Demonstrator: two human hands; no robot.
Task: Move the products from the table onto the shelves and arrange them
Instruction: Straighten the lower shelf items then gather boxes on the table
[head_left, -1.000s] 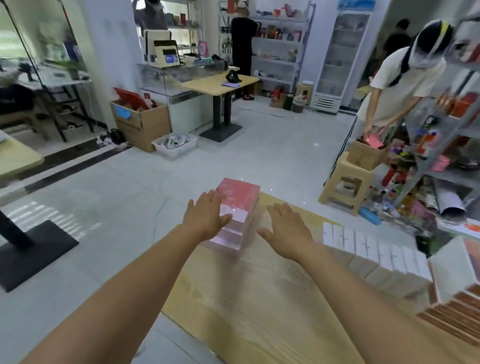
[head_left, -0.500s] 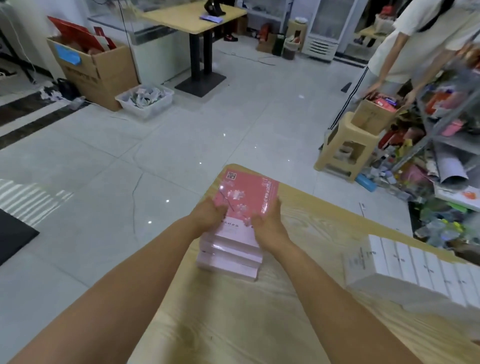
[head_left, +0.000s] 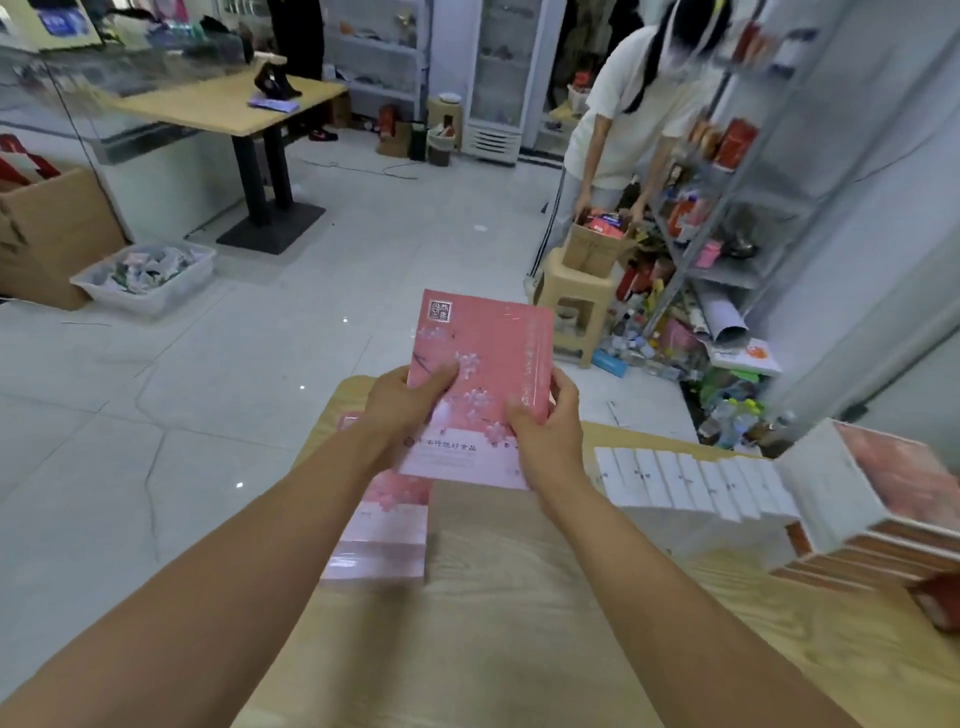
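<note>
Both hands (head_left: 400, 410) grip pink box (head_left: 483, 364) above table (head_left: 519, 623)

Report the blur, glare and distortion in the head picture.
Head view: the held pink box reads fairly sharp, and small bright glints dot the glossy floor. Head view edges: wide-angle bending tilts the shelves at right, and the stacked boxes at the right edge look smeared.

Pink blossom-printed box (head_left: 483, 364), raised above table (head_left: 519, 623)
</note>
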